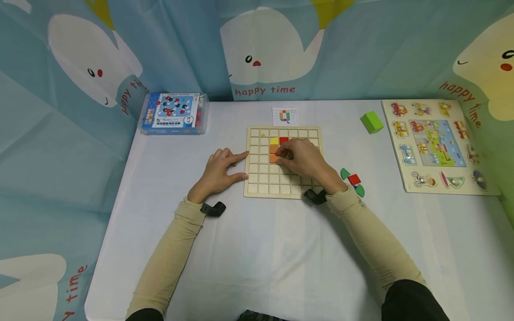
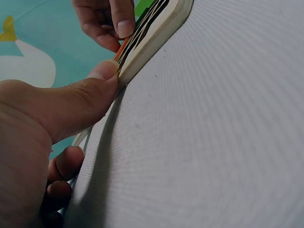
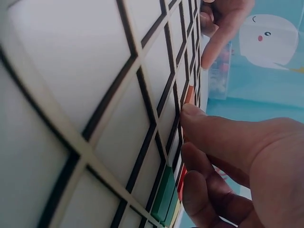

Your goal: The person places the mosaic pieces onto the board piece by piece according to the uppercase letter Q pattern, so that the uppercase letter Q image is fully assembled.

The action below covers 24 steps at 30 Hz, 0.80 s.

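Observation:
A wooden grid board (image 1: 257, 189) lies on the table, with a yellow piece (image 1: 274, 141), a red square tile (image 1: 283, 140) and two orange tiles in its cells. My right hand (image 1: 303, 158) is over the board, thumb and index finger pinching the lower orange tile (image 1: 273, 158) in its cell. Green tiles (image 3: 165, 194) on the board show in the right wrist view; my right hand hides them in the head view. My left hand (image 1: 217, 171) touches the board's left edge with extended index finger and thumb (image 2: 102, 71).
A pattern card (image 1: 285, 116) lies behind the board. Loose green, red and blue pieces (image 1: 354, 179) are by the right wrist. A green block (image 1: 371, 122) and a picture puzzle board (image 1: 415, 178) are at the right; a plastic box (image 1: 174, 113) stands back left.

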Tool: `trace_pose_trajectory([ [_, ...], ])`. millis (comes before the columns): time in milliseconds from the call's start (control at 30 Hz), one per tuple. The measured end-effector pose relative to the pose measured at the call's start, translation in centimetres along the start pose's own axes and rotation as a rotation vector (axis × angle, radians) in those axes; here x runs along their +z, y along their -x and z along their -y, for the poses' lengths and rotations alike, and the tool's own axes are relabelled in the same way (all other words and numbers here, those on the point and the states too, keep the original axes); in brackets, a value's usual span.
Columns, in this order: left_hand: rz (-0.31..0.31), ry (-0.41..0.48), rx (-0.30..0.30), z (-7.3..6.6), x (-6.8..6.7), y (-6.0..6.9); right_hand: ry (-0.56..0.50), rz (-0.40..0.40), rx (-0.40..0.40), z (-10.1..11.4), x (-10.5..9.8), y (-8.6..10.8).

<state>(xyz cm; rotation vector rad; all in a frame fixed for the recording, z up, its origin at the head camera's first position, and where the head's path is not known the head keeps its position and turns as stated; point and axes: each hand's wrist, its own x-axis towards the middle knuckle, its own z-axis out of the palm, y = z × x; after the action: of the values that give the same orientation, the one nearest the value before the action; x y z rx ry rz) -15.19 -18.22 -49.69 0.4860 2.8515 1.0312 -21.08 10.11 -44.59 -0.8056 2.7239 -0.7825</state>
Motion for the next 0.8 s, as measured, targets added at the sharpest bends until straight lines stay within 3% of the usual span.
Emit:
trace_pose_trajectory([
  [400, -0.001, -0.002, -0.001, -0.1, 0.0, 0.0, -0.018, -0.051, -0.018, -1.2, -1.4, 1.5],
  [800, 0.001, -0.008, -0.003, 0.0, 0.2, 0.0, -0.041, -0.132, 0.048, -4.3, -4.0, 6.0],
])
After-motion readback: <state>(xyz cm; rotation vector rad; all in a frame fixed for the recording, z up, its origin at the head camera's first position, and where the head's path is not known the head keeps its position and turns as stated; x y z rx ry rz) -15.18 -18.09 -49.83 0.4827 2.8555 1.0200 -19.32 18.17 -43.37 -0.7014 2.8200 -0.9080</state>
